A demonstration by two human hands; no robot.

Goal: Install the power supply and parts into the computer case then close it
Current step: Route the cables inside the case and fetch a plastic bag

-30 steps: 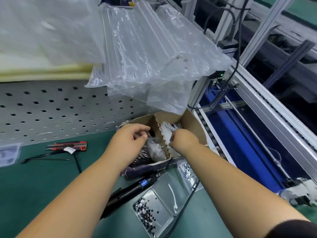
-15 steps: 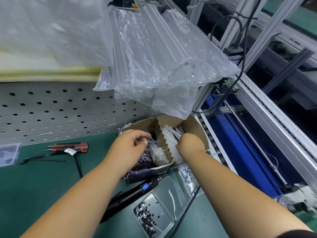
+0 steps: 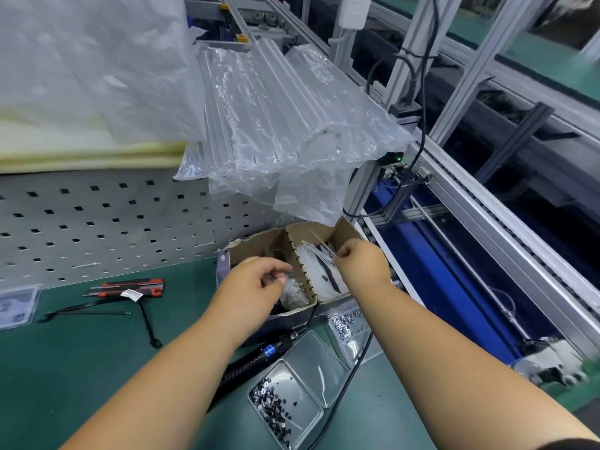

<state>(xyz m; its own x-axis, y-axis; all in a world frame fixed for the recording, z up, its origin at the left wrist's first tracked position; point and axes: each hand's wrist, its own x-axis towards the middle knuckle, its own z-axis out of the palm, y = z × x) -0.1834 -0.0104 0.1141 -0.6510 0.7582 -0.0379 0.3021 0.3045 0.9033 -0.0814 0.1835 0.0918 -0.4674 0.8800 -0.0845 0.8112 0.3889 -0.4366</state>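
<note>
A two-compartment cardboard box (image 3: 349, 233) stands on the green bench against the pegboard. Its right compartment holds a bundle of white cable ties (image 3: 316, 271); my right hand (image 3: 362, 266) pinches some of them at their upper ends. Its left compartment holds small clear bags of parts (image 3: 293, 292). My left hand (image 3: 251, 292) hovers over that left compartment with fingers curled, fingertips at a small bag; whether it grips the bag is unclear. No computer case or power supply is in view.
A black electric screwdriver (image 3: 256, 358) lies in front of the box beside a clear tray of small screws (image 3: 276, 404). A red utility knife (image 3: 130, 287) and black cable ties (image 3: 146, 323) lie at left. Air-cushion packaging (image 3: 285, 125) overhangs the box. A conveyor rail (image 3: 487, 228) runs along the right.
My right hand has lifted slightly from deep in the right compartment and now pinches the ties' upper ends. My left hand stays over the left compartment. The camera view has shifted right and up.
</note>
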